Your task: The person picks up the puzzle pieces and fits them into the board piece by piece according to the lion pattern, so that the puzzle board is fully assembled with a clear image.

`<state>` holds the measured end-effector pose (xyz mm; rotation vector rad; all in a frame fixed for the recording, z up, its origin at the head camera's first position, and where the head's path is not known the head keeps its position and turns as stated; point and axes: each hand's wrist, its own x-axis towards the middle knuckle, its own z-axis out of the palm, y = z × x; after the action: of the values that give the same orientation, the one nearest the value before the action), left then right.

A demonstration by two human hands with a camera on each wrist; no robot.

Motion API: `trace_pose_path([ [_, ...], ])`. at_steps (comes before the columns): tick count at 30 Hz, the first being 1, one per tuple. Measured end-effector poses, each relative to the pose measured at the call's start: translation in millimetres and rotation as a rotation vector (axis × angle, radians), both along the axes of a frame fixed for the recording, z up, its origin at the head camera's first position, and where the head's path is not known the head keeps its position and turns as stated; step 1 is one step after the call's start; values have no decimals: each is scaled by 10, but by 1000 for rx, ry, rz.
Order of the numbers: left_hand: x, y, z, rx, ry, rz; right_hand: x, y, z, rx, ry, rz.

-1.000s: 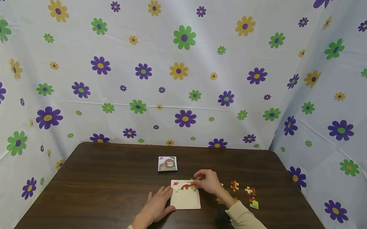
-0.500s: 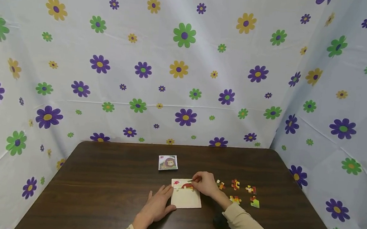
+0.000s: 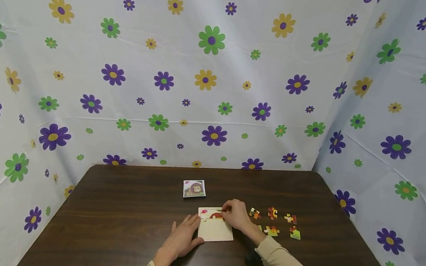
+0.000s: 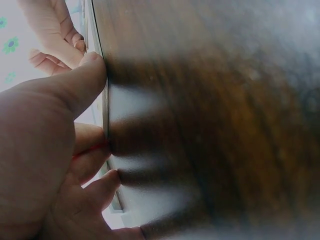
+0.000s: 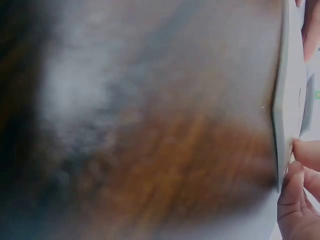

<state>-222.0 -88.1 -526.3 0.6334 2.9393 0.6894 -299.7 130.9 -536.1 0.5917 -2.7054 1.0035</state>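
Note:
A pale square puzzle board [image 3: 215,232] lies on the table, with joined pieces [image 3: 206,213] along its far side showing a pink shape and a reddish-brown patch. My left hand [image 3: 181,238] rests flat at the board's left edge, fingers spread. In the left wrist view its thumb [image 4: 90,80] touches the board's side. At the far right corner, my right hand [image 3: 237,215] pinches a puzzle piece, mostly hidden by the fingers, down at the end of that row. The right wrist view has these fingertips [image 5: 296,170] right at the board's edge.
Right of the board lie several loose puzzle pieces [image 3: 272,213], including a yellow-and-green one [image 3: 272,231] and a green one [image 3: 295,233]. A lion picture card [image 3: 194,188] lies behind the board. The brown table [image 3: 128,210] ends at a flowered curtain [image 3: 176,126].
The right hand has settled at the board's far right corner, bringing its piece in against the row. More loose pieces show beside the right wrist. The left hand has stayed in place.

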Motion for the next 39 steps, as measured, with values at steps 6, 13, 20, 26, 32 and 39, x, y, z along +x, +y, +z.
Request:
trace_pose_path([
  [6,21,-48,11,8,0,15,-23,-39,-11,5,8,58],
  [13,-3,-41,-12,14,-3,3,-6,75,61,111,1,258],
  [20,-5,-19,-25,12,-2,-9,-25,209,90,194,52,396],
  [26,-8,0,-16,11,-18,-8,-43,254,92,217,6,409],
  [32,-9,17,-6,14,-28,-11,-42,270,57,224,-14,399],
  [39,-12,34,18,14,-33,-4,-49,258,55,226,-18,378],
])
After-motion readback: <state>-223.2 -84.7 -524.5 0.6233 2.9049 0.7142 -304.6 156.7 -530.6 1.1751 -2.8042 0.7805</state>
